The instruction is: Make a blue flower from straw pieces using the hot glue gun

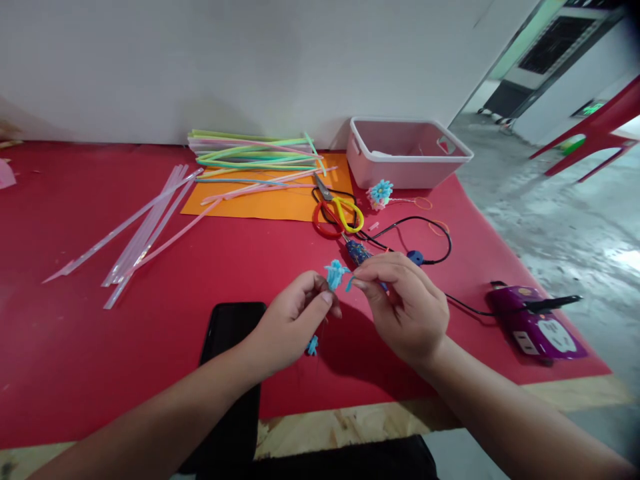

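Blue and frilly, the small worked piece (334,275) is up off the red bench (75,347), poised between the two hands, and this looks like close fingertip shaping or threading. Left hand (290,319) first: its grip is closed to a pinch, thumb against curled fingers, on the lower end of that piece, the ruffled top poking up clear. Over on the other side, the right hand (413,307) has its grip nearly closed too, thumb and forefinger pinching a thin blue strand (351,283) just beside the piece; whether the two are joined, I cannot tell. Below the left fingers hangs a smaller blue bit (312,345), by what seems a fine thread. Judging from here, the next move calls for a steady left pinch and light, exact guidance from the right, with just enough tension on the strand and no crushing of the frills. Beyond the hands, the patterned tool handle (358,253) lies close to the right knuckles, scissors (332,199) behind it, and a blue flower cluster (381,193) near the pink basket (410,172). Elbow room looks tight around that handle.
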Motion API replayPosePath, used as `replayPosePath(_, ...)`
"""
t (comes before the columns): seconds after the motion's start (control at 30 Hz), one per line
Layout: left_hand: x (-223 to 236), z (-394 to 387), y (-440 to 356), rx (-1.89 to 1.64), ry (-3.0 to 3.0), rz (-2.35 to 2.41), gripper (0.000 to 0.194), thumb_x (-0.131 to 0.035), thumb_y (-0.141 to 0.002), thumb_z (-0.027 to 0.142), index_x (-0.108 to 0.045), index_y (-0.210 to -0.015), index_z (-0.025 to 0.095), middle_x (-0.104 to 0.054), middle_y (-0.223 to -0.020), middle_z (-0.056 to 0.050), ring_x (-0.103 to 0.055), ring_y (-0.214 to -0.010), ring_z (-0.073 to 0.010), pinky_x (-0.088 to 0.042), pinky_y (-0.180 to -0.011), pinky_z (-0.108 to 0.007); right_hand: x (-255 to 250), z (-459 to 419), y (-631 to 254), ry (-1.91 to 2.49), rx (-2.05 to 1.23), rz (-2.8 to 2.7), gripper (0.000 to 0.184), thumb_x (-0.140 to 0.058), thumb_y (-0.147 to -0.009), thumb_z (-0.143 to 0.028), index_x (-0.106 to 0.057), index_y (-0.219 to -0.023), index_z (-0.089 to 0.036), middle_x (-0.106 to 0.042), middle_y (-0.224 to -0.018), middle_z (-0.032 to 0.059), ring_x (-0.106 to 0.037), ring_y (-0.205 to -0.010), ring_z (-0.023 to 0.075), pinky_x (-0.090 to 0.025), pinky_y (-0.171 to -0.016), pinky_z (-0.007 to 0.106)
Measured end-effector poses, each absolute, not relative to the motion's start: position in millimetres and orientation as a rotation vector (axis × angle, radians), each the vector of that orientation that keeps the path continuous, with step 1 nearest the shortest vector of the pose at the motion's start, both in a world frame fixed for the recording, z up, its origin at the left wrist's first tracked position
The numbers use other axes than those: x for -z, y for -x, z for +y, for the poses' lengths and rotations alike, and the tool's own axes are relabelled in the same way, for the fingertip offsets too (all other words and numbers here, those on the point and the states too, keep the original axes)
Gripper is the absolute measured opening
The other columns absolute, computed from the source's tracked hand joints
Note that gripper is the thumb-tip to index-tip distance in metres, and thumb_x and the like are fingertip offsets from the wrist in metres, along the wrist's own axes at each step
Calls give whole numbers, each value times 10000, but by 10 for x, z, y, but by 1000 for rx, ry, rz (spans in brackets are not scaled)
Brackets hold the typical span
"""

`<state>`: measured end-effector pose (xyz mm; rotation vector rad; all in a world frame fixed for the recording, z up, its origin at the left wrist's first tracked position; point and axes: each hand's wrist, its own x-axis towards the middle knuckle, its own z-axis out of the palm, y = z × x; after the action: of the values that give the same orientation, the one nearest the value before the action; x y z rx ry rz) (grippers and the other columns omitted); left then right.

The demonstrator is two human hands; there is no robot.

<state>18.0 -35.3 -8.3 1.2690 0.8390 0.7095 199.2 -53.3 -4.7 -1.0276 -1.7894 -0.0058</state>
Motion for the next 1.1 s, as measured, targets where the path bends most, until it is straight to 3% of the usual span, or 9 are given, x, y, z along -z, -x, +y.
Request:
replayPosePath(0.4,60,-354,-189,-685,-1307,798,132,-481,-941,270,-536,-852,189,-590,-779,4,-541,-747,-143,-420,-743,-313,-8,-505,-2011,1017,183,-1875,186,-673,-866,-56,-662,-956,-219,-698,-878,42,-642,-834,198,-539,-781,389)
replayPosePath(1.1,79,-328,-172,-644,-1176,697,124,-502,-961,254,-562,-884,178,-642,-810,3,-565,-746,-118,-443,-746,-283,-18,-514,-2029,1030,207,-1910,150,-675,-847,-14,-669,-905,-152,-648,-891,72,-617,-858,184,-533,-766,358)
